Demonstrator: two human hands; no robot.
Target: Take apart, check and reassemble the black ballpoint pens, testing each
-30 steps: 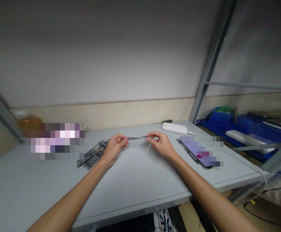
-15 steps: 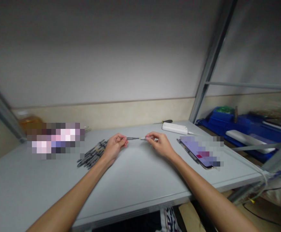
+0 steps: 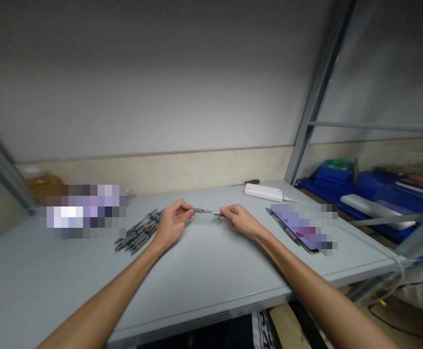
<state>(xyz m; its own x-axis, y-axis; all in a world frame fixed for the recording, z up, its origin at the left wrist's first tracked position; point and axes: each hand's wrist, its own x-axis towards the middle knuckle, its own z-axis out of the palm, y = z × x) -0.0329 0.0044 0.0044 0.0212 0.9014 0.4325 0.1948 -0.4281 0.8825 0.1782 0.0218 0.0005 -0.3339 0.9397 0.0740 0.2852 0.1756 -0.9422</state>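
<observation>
A slim grey pen (image 3: 203, 211) spans the gap between my two hands, held level just above the table. Its left part is pinched in the fingers of my left hand (image 3: 171, 220). The thumb and fingers of my right hand (image 3: 239, 219) close on the dark piece at its right end. A thin pale section shows near that end; whether the pieces are joined there I cannot tell. Close to my left wrist lies a pile of similar grey and black pens (image 3: 137, 235), partly covered by the hand.
To the right lies a device with a lit, blurred screen (image 3: 291, 220), a pen (image 3: 283, 227) along its left edge. Behind are a white power strip (image 3: 263, 192) and a screwdriver (image 3: 252, 182). A pixelated object (image 3: 84, 208) stands left. Metal posts (image 3: 311, 106) frame the table (image 3: 204, 271).
My right hand's grip has shifted, its fingers now more curled around the pen's right end. The pen has tilted slightly, right end lower. My left hand has barely moved.
</observation>
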